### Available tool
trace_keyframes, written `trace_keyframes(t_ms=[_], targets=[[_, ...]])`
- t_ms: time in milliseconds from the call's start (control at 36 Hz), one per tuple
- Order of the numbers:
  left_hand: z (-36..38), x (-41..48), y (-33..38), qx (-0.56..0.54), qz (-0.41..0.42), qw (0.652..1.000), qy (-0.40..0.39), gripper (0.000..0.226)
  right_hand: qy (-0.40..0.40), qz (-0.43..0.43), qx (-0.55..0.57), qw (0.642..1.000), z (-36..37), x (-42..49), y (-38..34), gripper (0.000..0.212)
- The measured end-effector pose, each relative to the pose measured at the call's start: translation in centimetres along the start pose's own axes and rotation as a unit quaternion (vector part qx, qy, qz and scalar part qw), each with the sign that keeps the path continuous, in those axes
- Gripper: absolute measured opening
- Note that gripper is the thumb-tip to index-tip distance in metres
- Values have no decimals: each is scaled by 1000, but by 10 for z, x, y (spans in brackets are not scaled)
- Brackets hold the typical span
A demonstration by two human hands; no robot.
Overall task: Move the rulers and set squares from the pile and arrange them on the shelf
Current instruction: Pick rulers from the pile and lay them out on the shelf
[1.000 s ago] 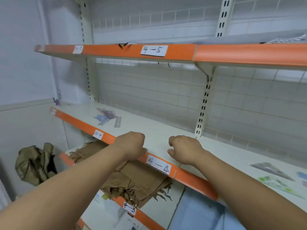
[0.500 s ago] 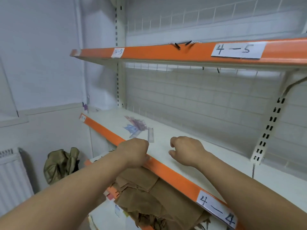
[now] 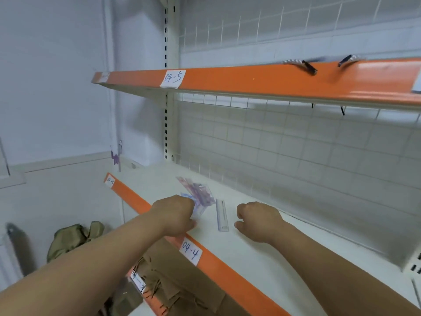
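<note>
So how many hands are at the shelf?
2: the left hand at the edge of the pile, the right hand just right of the lone clear ruler.

Head view, forward-down, close over shelf [image 3: 262, 254].

Bare white shelf board [image 3: 330, 220] is stretching away right of the clear ruler [image 3: 222, 215], leaving a hand broad room to pass; the orange-edged upper shelf [image 3: 250, 80] is capping the bay overhead; the wire grid [image 3: 296, 156] is closing off the back; the pile [image 3: 201, 195] is crowding the left hand [image 3: 175, 215]; the ruler is lying between that hand and the right hand [image 3: 257, 221].
</note>
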State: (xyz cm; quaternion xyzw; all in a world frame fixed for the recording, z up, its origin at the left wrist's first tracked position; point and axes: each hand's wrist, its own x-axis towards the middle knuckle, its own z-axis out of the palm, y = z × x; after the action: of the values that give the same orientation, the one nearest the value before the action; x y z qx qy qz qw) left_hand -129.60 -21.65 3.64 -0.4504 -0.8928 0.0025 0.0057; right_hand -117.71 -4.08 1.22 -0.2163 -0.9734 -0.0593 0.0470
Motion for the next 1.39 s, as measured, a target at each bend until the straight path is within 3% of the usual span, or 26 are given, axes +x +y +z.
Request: trace_keyframes(t_ms=[333, 556, 722, 833, 1028, 1194, 1250, 1389], targets=[[7, 71, -47, 2, 37, 999, 3, 24, -27, 55, -27, 998, 2, 42, -8, 29], [10, 129, -88, 33, 116, 993, 6, 25, -47, 142, -6, 989, 11, 73, -27, 28], [18, 162, -114, 23, 156, 987, -16, 24, -71, 201, 11, 977, 16, 98, -48, 28], [32, 175, -122, 17, 176, 983, -53, 28, -121, 233, 8, 965, 21, 108, -60, 15], [50, 188, -119, -11, 210, 972, -100, 49, -162, 296, 27, 941, 34, 112, -69, 34], [65, 198, -114, -41, 200, 972, -113, 54, -164, 311, 37, 936, 34, 111, -70, 26], [67, 201, -111, -46, 194, 973, -116, 54, -166, 314, 33, 934, 33, 112, -70, 36], [69, 206, -106, -38, 175, 973, -143, 42, -179, 317, 44, 930, 32, 113, -67, 31]])
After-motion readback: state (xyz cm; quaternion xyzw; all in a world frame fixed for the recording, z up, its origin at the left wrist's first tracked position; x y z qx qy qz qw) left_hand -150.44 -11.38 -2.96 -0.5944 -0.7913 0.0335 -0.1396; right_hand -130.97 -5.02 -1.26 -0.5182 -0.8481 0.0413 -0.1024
